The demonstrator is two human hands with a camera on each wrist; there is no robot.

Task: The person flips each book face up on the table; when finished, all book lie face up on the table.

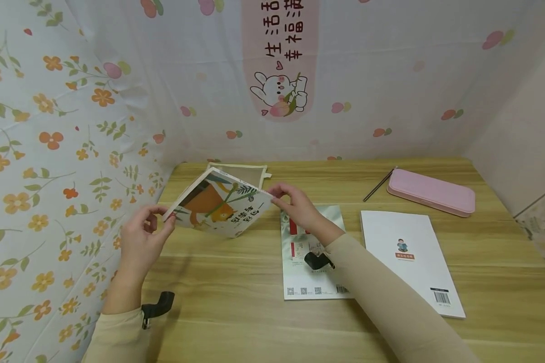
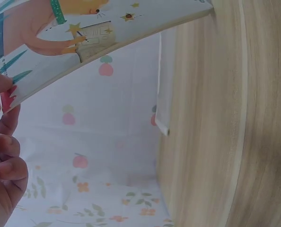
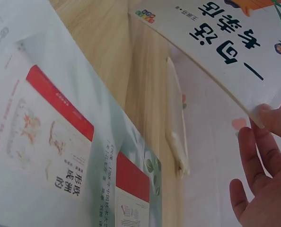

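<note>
A picture book point(image 1: 222, 204) with an orange animal on its cover is tilted above the left part of the table. My left hand point(image 1: 141, 239) pinches one corner between thumb and fingers. At the opposite end, my right hand point(image 1: 300, 206) pinches another corner. The right wrist view shows the thumb on the cover point(image 3: 235, 42) and fingers behind it. In the left wrist view, the lower cover point(image 2: 150, 14) reaches close to the tabletop; whether it touches is hard to tell. Behind the book lies a cream-edged mesh pouch point(image 1: 254, 174), partly hidden.
A pale green book point(image 1: 315, 277) lies under my right forearm, partly covered by it. Right of it is a white-backed book point(image 1: 409, 252). Farther back are a pink pencil case point(image 1: 431, 191) and a thin dark stick point(image 1: 378, 186). A patterned curtain point(image 1: 186, 91) borders the wooden table point(image 1: 218, 302).
</note>
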